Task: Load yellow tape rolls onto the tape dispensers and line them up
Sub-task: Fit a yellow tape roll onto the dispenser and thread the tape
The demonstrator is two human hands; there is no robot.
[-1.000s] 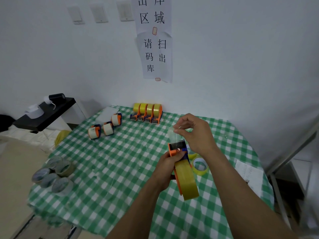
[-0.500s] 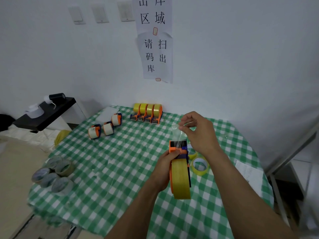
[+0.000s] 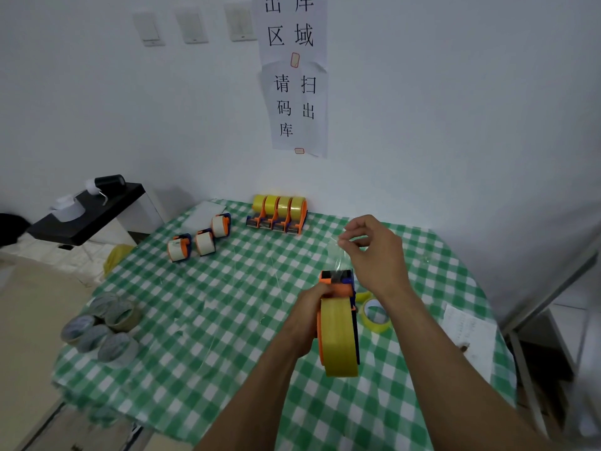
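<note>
Far left of the held dispenser (image 3: 341, 289), greyish rolls (image 3: 100, 327) lay clustered on the checked surface (image 3: 227, 320). Back-left of it stood three dispensers with white rolls (image 3: 198, 240), then four yellow-loaded dispensers (image 3: 279, 213) in a row: done, I judged. The left hand (image 3: 305, 317) had its grip curled round the dispenser, its yellow roll (image 3: 338, 349) already seated. Above it, the right hand (image 3: 377, 258) pinched the drawn-out tape end (image 3: 340, 258) in its grip. Just right lay a loose yellow roll (image 3: 375, 315). Threading looked unfinished; joining the row remained.

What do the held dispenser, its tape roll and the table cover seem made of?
Dispenser: probably moulded plastic, matte orange and blue. Tape roll: translucent yellow plastic film, faintly glossy. Table cover: perhaps vinyl, given light streaks on the checks; cloth is possible.
</note>
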